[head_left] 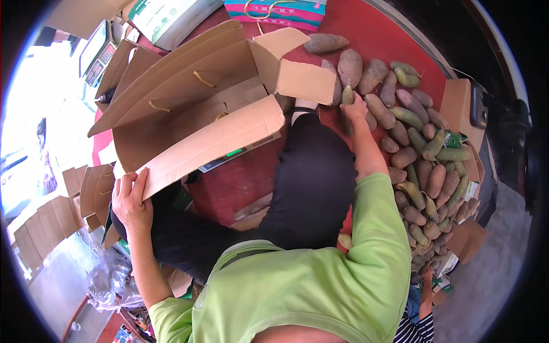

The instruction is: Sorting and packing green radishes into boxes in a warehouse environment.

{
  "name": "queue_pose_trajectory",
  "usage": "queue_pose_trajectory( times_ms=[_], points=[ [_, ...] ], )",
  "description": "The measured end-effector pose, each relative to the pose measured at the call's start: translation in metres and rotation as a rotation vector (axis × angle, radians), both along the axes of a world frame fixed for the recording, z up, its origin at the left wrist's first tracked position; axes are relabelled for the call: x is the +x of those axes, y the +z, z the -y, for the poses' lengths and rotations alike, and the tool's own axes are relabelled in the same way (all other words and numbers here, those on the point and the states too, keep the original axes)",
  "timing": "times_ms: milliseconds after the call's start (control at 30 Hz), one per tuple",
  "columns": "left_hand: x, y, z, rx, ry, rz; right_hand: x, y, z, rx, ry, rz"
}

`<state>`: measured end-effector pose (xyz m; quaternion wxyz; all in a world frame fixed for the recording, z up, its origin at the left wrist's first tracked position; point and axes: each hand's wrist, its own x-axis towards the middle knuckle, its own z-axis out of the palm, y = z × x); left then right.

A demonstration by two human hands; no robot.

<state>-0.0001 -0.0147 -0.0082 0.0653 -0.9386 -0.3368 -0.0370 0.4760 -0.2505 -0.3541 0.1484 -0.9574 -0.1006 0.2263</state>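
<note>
A large cardboard box (189,123) stands with its flaps up to the left of centre, rope handles on its inner walls. My left hand (132,197) grips the near flap at its left corner, fingers over the top edge. To the right, beside my knee, my right hand (355,110) is closed round a long root vegetable (347,96) with a greenish tip. Part of that vegetable is hidden by my fingers. A heap of similar long root vegetables (405,157), purplish-brown and green, lies right of my right hand. Inside the box, the bottom is partly hidden by the near flap.
Under the box shows a scale (240,153) with a green-lit display. The floor is covered in red (229,194). Other cartons (46,228) stand at left, a white box (168,20) and a blue-pink box (277,12) at the far side. Another person's arm (426,291) reaches in at lower right.
</note>
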Motion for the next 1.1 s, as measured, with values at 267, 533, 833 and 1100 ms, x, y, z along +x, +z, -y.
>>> queue_pose_trajectory(
  times_ms=[267,533,833,1100],
  points=[
    [-0.001,-0.005,-0.004,0.028,0.000,0.021,-0.003,-0.005,0.008,0.135,-0.203,-0.075],
    [-0.008,-0.001,-0.001,0.009,0.011,0.022,-0.043,0.032,-0.007,-0.042,-0.001,0.061],
    [-0.015,-0.004,-0.001,-0.029,0.016,0.046,-0.046,0.012,0.066,0.653,-0.163,-0.006],
    [-0.020,-0.005,0.004,-0.005,0.028,0.077,-0.048,0.163,0.034,1.026,-0.101,-0.005]
  ],
)
